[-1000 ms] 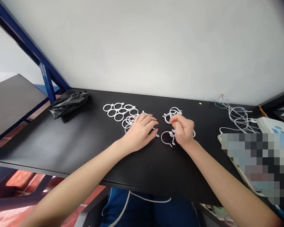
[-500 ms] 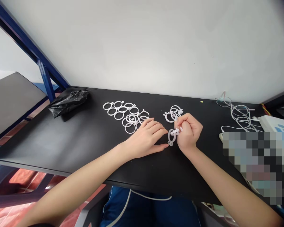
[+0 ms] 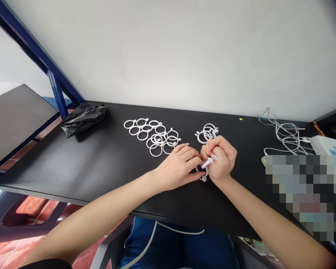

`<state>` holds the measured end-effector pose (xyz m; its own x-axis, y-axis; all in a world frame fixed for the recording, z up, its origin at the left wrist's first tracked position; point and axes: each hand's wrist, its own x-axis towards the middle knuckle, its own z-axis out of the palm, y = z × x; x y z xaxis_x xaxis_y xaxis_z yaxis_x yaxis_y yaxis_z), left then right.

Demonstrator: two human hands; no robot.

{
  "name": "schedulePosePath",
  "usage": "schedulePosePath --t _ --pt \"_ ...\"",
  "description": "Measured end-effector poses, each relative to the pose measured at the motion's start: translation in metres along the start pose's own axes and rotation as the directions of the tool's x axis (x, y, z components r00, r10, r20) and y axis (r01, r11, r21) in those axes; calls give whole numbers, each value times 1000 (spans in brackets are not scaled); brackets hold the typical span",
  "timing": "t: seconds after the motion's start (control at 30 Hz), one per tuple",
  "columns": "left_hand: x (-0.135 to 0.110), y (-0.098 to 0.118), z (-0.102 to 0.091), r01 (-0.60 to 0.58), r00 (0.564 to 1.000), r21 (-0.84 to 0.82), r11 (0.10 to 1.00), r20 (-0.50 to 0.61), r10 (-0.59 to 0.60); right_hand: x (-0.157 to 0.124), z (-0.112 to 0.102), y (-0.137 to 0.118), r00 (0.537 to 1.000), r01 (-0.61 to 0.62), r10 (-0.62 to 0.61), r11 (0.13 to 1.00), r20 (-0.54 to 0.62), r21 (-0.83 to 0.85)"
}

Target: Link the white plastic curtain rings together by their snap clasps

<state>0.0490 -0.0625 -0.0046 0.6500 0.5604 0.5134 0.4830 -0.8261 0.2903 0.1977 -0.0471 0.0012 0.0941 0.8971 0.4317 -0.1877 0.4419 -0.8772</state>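
My right hand point(image 3: 221, 158) is closed in a fist around white plastic curtain rings point(image 3: 207, 162), partly hidden by the fingers. A ring's small eyelet point(image 3: 204, 179) points downward below the fingertips. From the left, my left hand point(image 3: 179, 168) reaches in, its thumb and fingers closed on the lower ring. Beyond my left hand several white curtain rings point(image 3: 156, 155) lie flat on the black table point(image 3: 106, 157), some overlapping. A smaller tangled cluster of white rings point(image 3: 202, 143) rests just behind my right hand.
A crumpled black plastic bag point(image 3: 84, 121) lies at the table's left. Toward the right are eyeglasses point(image 3: 267, 118), coiled white cables point(image 3: 289, 140), a white box point(image 3: 326, 145) and a blurred-out object point(image 3: 302, 194). A pale wall point(image 3: 168, 56) rises along the back edge.
My left hand has moved right, and its fingers have closed on the ring that hung beside my right fist. The ring has tilted and dropped slightly. The view has shifted a little.
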Motion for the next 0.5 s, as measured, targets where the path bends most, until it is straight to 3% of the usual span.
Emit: schedulePosePath --t 0.2,0.3,0.43,0.5 --pt "0 -3 4 43 999 -3 999 -15 -43 -2 -1 4 1000 -17 17 1000 14 11" --pt "1 -5 3 112 983 -41 993 -140 -117 -3 -2 5 1000 -16 16 1000 16 -25" --pt "3 -6 -4 184 908 -83 980 -366 -201 -1 -4 5 1000 0 -1 999 -4 -49" --pt "3 -6 -8 204 881 -95 974 -417 -225 0 -5 3 1000 10 -11 998 -19 -58"
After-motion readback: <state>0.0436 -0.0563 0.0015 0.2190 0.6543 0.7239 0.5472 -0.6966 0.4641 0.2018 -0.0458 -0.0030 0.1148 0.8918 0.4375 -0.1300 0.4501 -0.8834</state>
